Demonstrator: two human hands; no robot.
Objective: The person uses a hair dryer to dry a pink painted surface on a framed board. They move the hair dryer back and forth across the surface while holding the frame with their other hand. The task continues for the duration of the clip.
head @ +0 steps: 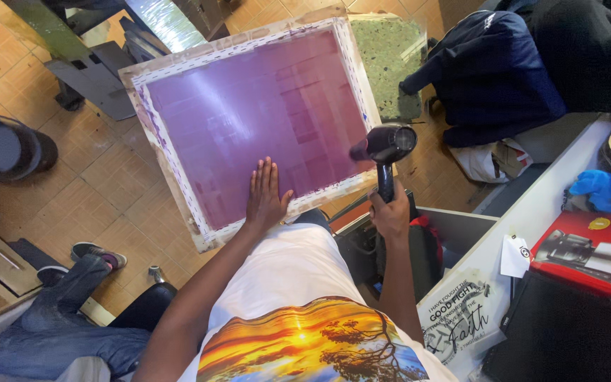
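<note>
- Head view: your printing screen, a wooden frame with purple mesh, stands tilted over the tiled floor; its lower edge sits just in front of your body.
- Bare tiles lie open to the left of the frame; a dark bag crowds the right, and another person's legs stretch across the lower left.
- The white bench at right carries a red box and a blue cloth.
- Your left hand lies flat on the mesh near the lower edge, fingers straight, together, gripping nothing.
- Your right hand wraps fully round the handle of a black hair dryer, nozzle close to the mesh's right side.
</note>
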